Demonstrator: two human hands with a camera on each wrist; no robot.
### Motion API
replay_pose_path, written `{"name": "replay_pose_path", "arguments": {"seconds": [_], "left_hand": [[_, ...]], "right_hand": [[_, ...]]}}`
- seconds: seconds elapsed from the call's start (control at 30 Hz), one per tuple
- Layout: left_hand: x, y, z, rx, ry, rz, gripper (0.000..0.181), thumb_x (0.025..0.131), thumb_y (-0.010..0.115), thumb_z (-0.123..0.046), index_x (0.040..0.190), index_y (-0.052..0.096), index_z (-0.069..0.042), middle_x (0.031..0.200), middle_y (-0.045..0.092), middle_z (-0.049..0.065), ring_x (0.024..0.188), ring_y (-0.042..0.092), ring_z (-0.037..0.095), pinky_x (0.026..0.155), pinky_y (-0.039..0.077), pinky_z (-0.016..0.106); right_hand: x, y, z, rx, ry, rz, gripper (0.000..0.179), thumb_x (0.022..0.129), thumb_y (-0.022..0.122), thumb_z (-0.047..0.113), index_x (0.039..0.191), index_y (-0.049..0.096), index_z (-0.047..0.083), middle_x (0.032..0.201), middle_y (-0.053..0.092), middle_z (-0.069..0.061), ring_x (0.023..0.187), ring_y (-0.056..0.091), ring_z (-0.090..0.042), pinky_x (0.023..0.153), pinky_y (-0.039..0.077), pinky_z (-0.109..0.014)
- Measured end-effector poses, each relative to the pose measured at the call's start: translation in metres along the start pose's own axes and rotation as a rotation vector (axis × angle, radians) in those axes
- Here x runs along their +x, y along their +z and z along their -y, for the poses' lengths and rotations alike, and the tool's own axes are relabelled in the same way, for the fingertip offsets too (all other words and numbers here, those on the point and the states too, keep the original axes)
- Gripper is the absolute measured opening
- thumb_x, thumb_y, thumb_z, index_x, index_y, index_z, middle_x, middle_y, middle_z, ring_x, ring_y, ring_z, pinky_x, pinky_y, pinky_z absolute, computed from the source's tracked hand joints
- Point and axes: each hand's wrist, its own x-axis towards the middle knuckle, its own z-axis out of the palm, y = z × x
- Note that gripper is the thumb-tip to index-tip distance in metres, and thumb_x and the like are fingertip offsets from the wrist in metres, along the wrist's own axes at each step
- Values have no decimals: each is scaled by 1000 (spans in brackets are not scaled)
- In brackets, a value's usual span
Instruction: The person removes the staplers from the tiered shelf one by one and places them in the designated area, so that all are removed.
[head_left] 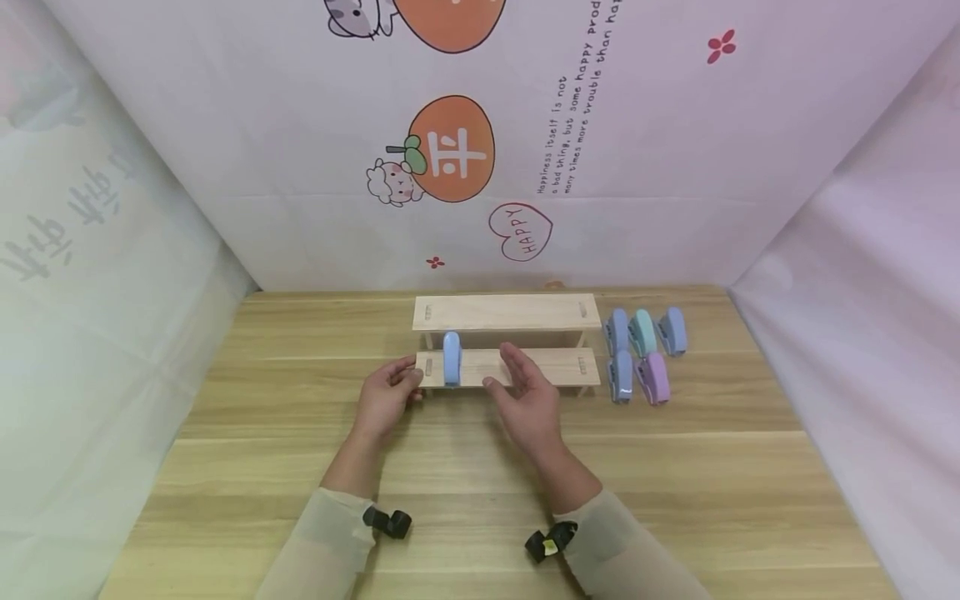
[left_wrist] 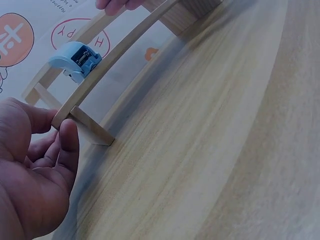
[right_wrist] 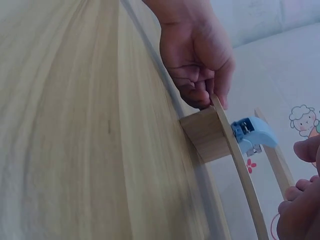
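A light-blue mini stapler (head_left: 452,360) rests on the lower front step of a two-step wooden rack (head_left: 480,358), near its left end. My left hand (head_left: 388,396) pinches that end of the front board between thumb and fingers; in the left wrist view the board's corner sits between the thumb and fingers (left_wrist: 69,150). My right hand (head_left: 531,404) is over the middle of the front board, fingers extended and thumb apart, with nothing held. In the right wrist view, the stapler (right_wrist: 255,132) stands on the board beyond my right fingers.
Right of the rack, several mini staplers lie in two rows: blue ones (head_left: 672,332), a mint-green one (head_left: 642,333) and a purple one (head_left: 653,379). The rack's back step (head_left: 506,312) stands close to the printed cloth wall (head_left: 637,242). Wood-grain table (head_left: 465,500) extends in front.
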Motion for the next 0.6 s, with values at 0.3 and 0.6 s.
{"name": "replay_pose_path", "arguments": {"seconds": [0.3, 0.6], "left_hand": [[0, 0, 0, 1, -7, -8, 41, 100, 70, -14, 139, 62, -3, 117, 70, 16, 88, 68, 21, 76, 65, 28], [1, 0, 2, -7, 12, 0, 40, 100, 71, -14, 138, 63, -3, 119, 70, 15, 89, 68, 23, 76, 65, 29]], "right_hand": [[-2, 16, -4, 11, -59, 39, 59, 89, 80, 3, 144, 58, 5, 148, 58, -10, 140, 52, -23, 115, 41, -24], [1, 35, -9, -65, -91, 87, 65, 89, 81, 4, 148, 53, 3, 152, 53, -11, 141, 50, -26, 117, 40, -29]]}}
